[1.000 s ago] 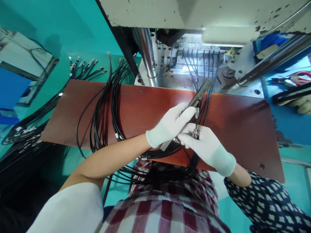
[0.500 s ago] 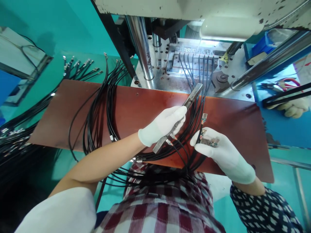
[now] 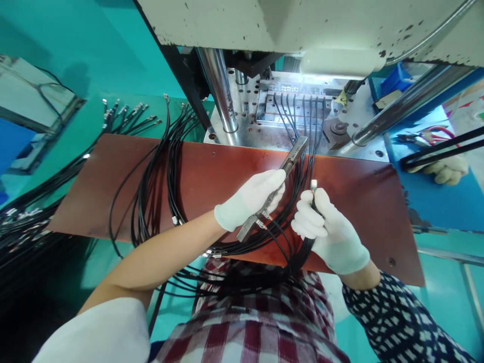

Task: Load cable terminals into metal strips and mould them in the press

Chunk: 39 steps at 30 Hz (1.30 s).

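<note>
My left hand [image 3: 260, 194], in a white glove, is closed round a long grey metal bar [image 3: 297, 154] held slantwise over the brown board. Two cable ends with metal connectors [image 3: 261, 222] sit at the bar's lower part. My right hand [image 3: 325, 222], gloved too, has its fingers wrapped round a black cable. That cable's silvery connector [image 3: 313, 184] sticks up above the thumb. Beneath both hands a bundle of black cables [image 3: 249, 247] curves over the board's front edge and my lap. The fingers hide how many cables the right hand holds.
A press with a steel bed [image 3: 245, 128] stands ahead; several cables run into its metal fixture [image 3: 264, 113]. The brown board [image 3: 359, 201] lies before it. More cable bundles [image 3: 145, 201] hang at left. Pliers [image 3: 427, 137] and a glove [image 3: 446, 169] lie on the blue surface at right.
My right hand has turned over and closed round the cable; the connectors it held loosely are now mostly hidden. The left hand keeps the bar nearly still. The camera view has shifted slightly.
</note>
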Tool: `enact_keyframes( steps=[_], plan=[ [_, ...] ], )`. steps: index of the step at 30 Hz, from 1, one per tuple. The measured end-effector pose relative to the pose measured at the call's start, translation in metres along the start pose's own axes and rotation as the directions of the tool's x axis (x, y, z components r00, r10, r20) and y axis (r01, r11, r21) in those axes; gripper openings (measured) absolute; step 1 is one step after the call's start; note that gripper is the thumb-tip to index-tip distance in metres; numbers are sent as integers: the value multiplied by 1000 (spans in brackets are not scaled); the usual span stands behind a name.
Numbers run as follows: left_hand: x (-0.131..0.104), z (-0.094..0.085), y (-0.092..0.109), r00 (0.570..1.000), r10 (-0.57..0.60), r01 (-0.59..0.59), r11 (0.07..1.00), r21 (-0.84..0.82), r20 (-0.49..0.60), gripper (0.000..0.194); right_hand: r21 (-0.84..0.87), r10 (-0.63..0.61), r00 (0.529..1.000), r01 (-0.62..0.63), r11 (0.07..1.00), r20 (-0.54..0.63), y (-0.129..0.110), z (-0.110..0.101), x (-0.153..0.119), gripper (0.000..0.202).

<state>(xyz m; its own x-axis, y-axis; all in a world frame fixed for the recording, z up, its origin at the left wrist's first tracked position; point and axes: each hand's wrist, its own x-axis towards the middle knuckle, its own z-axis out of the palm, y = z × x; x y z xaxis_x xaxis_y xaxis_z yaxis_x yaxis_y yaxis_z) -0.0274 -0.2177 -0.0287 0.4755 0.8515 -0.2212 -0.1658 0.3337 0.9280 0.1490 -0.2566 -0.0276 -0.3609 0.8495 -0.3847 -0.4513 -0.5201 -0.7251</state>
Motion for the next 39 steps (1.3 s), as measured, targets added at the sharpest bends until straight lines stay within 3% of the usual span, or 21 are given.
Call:
enact_keyframes(
  steps=[2, 4, 6, 11, 15, 20, 23, 24, 26, 29, 32, 34, 37, 39],
  plan=[
    [1, 0, -1, 999, -5, 6, 1000, -17, 36, 50, -221, 23, 999, -15, 975, 35, -7, 2, 3, 29],
    [1, 0, 0, 998, -15, 15, 1000, 0, 68, 54, -510, 8, 999, 9, 860, 32, -12, 7, 5, 24],
    [1, 0, 1, 997, -24, 23, 1000, 22, 68, 56, -673, -16, 998, 52, 738, 60, -14, 12, 6, 21],
    [-2, 0, 2, 1000, 10, -11, 997, 70, 14, 52, -728, -47, 982, 167, 665, 183, -11, 19, 9, 22],
    [-3, 3, -2, 994, 93, -83, 986, 146, -57, 48, -783, -78, 989, 145, 605, 123, -5, 21, 8, 31],
    [-7, 8, -7, 955, 199, -96, 909, 405, -222, 40, -847, -153, 982, 174, 502, 111, 3, 25, 9, 29],
    [-7, 7, -6, 971, 182, -105, 906, 409, -153, 41, -888, -58, 986, 164, 431, 154, -3, 20, 10, 31],
    [-6, 5, -6, 981, 161, -111, 923, 369, -105, 42, -882, -7, 985, 158, 445, 172, -7, 15, 9, 32],
    [-4, 2, -4, 992, 127, -117, 951, 285, -15, 45, -801, 80, 976, 118, 588, 202, -17, -2, 4, 40],
    [-2, -3, -1, 994, 110, -112, 964, 242, 22, 48, -531, 70, 985, 26, 847, 160, -28, -39, -15, 89],
    [-2, -4, 0, 997, 78, -82, 972, 220, 27, 49, -513, -65, 997, 73, 856, 33, -25, -66, -47, 105],
    [-2, -4, -3, 997, 60, -66, 978, 197, 38, 49, -658, -162, 987, 118, 744, -5, -11, -69, -65, 97],
    [1, -3, -8, 999, 31, -37, 988, 147, 43, 48, -849, -257, 964, 81, 522, -66, 14, -47, -77, 61],
    [3, -3, -9, 999, -7, 3, 996, 84, 47, 48, -861, -337, 935, 83, 502, -107, 26, -27, -74, 26]
  ],
)
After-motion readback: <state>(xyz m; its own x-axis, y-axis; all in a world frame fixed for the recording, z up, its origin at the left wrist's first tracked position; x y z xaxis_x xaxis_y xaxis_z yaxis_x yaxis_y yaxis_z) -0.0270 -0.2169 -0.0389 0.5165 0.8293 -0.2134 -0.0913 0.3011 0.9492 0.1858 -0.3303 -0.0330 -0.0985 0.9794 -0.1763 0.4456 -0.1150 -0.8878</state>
